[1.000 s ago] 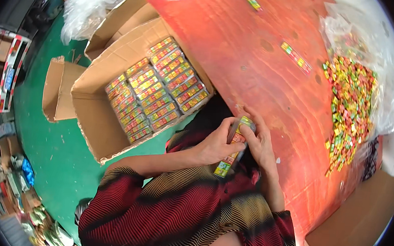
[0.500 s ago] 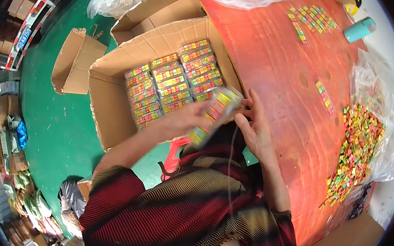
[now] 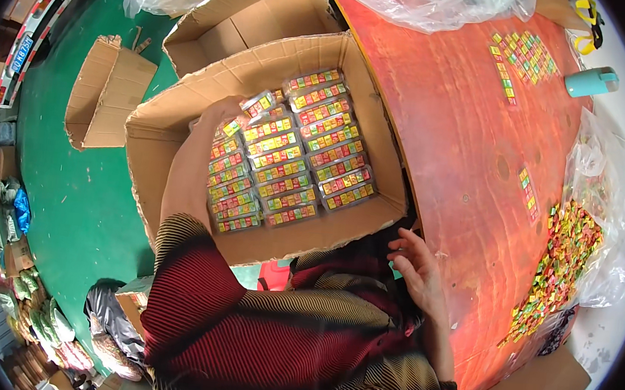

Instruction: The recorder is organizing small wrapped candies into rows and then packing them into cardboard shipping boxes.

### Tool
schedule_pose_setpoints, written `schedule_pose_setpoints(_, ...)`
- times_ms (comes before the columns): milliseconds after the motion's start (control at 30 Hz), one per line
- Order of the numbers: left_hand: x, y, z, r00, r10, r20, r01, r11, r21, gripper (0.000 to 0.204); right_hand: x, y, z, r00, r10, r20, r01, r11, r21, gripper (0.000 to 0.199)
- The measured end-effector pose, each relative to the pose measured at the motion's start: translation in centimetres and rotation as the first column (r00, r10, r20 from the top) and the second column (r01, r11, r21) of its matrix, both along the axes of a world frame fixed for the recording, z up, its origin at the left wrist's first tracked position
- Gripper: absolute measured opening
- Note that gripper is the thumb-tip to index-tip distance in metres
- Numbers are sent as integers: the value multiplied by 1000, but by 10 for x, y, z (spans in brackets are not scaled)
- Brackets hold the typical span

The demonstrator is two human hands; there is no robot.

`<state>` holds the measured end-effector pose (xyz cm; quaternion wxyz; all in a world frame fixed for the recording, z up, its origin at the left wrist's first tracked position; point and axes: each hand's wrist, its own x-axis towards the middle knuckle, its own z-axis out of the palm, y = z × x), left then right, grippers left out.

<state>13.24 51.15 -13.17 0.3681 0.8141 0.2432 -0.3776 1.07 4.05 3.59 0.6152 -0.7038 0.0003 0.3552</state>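
A clear pack of coloured candies [image 3: 259, 103] sat at the far left of the open cardboard box [image 3: 154, 153], pinched in the left hand [image 3: 223, 113]; rows of like packs [image 3: 309, 146] filled the box; the right hand [image 3: 416, 267] rested open-fingered, holding nothing, on the near edge of the red table [image 3: 452, 133].

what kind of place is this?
Probably a small packing workshop. The left hand sets a clear packet of coloured pieces into a cardboard box lined with rows of them. Loose pieces lie heaped on plastic sheet on the orange table.
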Motion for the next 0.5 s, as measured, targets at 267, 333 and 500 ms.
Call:
schedule_pose_setpoints(267, 21, -9, -25, 967, -229, -112, 241, 964, 110, 75, 4, 9, -2, 997, 46, -57, -51, 995, -87, 39)
schedule_pose_setpoints(333, 20, -6, -35, 957, -289, -27, 289, 939, 185, 68, 6, 12, -4, 995, 83, -47, -88, 989, -119, 39)
schedule_pose_setpoints(500, 27, 1, -50, 870, -487, -79, 493, 855, 159, 60, 6, 22, -4, 991, 101, -87, -113, 985, -134, 39)
